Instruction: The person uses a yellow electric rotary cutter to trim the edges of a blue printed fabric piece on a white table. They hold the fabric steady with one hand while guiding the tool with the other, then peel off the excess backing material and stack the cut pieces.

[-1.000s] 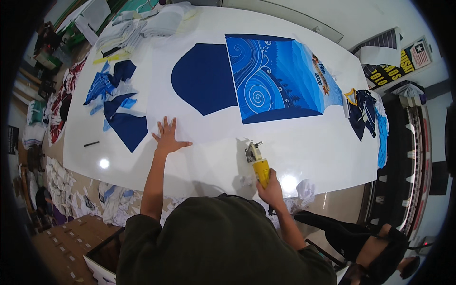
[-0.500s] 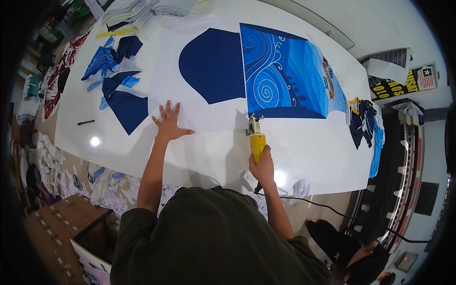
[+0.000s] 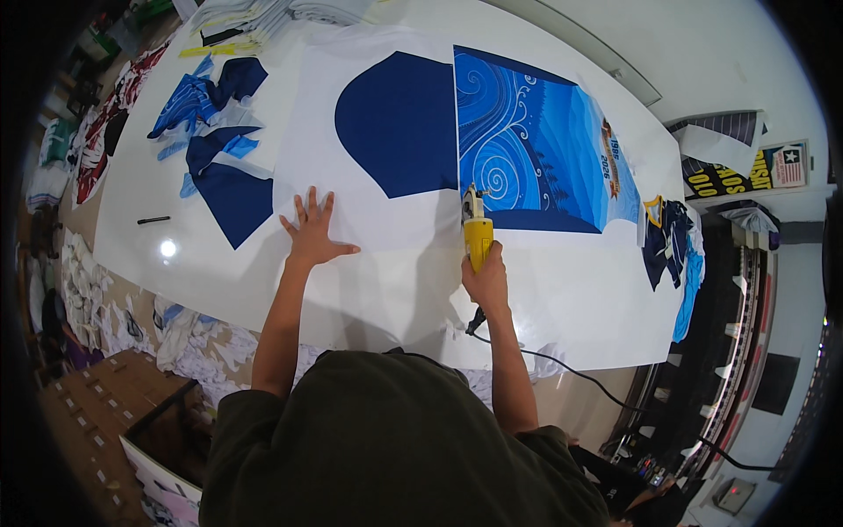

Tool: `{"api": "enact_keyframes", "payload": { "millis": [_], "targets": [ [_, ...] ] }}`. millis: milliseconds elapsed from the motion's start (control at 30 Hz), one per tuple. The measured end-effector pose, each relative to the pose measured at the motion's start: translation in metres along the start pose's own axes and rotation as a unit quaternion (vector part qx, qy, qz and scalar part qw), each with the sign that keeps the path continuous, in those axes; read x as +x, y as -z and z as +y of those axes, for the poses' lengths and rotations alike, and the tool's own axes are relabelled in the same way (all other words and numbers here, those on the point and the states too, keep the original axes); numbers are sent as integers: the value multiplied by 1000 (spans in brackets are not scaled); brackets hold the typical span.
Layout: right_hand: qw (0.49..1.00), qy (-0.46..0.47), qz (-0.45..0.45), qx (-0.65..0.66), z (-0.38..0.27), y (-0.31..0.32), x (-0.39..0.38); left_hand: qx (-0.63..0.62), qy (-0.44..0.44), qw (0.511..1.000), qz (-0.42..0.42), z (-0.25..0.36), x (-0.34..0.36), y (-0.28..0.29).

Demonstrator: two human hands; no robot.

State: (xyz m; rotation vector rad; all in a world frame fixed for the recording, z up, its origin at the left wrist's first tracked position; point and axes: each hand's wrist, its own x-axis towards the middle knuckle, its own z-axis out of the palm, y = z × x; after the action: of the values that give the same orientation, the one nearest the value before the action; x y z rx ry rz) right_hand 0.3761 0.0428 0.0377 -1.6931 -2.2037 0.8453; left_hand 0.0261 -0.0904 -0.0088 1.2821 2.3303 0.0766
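1. Nearest me, my right hand (image 3: 486, 274) is wrapped round the body of a yellow handheld fabric cutter (image 3: 478, 239), fingers closed on it. A black power cable (image 3: 575, 372) trails from its rear toward the right.

2. My left hand (image 3: 313, 234) holds nothing. It lies palm down with fingers and thumb spread wide, on the near-left part of a white fabric sheet (image 3: 386, 230).

3. The cutter's metal head is at the lower left corner of a blue printed panel (image 3: 518, 145), right at the thin white line between that panel and a solid navy panel (image 3: 399, 132). I judge this cut to be at its very start; whether the blade has bitten in, I cannot tell.

4. Both panels lie flat, side by side, in the middle of the white surface (image 3: 571, 294). White margin surrounds the navy panel's curved outline, so I read that side as untrimmed. More white shows below the printed panel; its far edges are too unclear for me to judge.

5. Left of the sheet, loose navy and blue fabric pieces (image 3: 235, 206) lie in a heap, apparently separated already, with a black pen (image 3: 154, 220) nearer me.

6. Farther off, at the upper left, a stack of folded white fabric (image 3: 241, 25) sits flat; I cannot tell whether it awaits cutting.
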Motion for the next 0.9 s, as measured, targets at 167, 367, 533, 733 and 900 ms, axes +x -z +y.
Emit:
{"api": "enact_keyframes", "payload": {
  "millis": [167, 367, 533, 733, 900],
  "targets": [
    [1000, 16, 6, -15, -4, -3, 26, 0, 1, 1000, 5, 3, -2, 3],
    [1000, 4, -20, -7, -15, -1, 55, -12, -8, 999, 32, 0, -2, -1],
    [1000, 15, -13, 3, -21, -2, 80, -15, -5, 999, 27, 2, -2, 1],
    [999, 49, 9, -5, -28, -4, 114, -32, -3, 999, 21, 4, -4, 8],
    [998, 58, 10, -4, -33, -8, 148, -46, -4, 999, 24, 4, -4, 8]
  ]
}}
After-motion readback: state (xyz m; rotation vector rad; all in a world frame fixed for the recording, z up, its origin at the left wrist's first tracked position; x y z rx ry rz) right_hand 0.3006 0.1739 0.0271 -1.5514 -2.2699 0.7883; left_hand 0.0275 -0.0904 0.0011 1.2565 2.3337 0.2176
